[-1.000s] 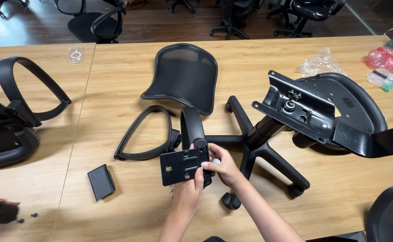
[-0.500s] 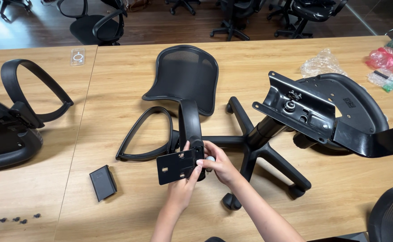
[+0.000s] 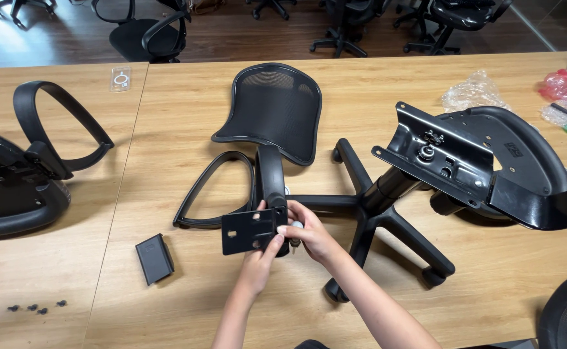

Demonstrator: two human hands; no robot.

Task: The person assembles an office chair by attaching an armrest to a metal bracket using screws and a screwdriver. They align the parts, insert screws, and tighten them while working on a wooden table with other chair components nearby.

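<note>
Black bracket (image 3: 252, 231): I grip it with my left hand (image 3: 261, 262); my right hand (image 3: 309, 236) pinches one bolt (image 3: 294, 227); four screws (image 3: 36, 307) lie apart.

Both hands at flat black metal bracket plate (image 3: 252, 231) on light wooden table (image 3: 361, 90).
Left hand (image 3: 262, 255) under plate, right hand (image 3: 309, 234) beside; black mesh chair backrest (image 3: 272, 113) above.
</note>
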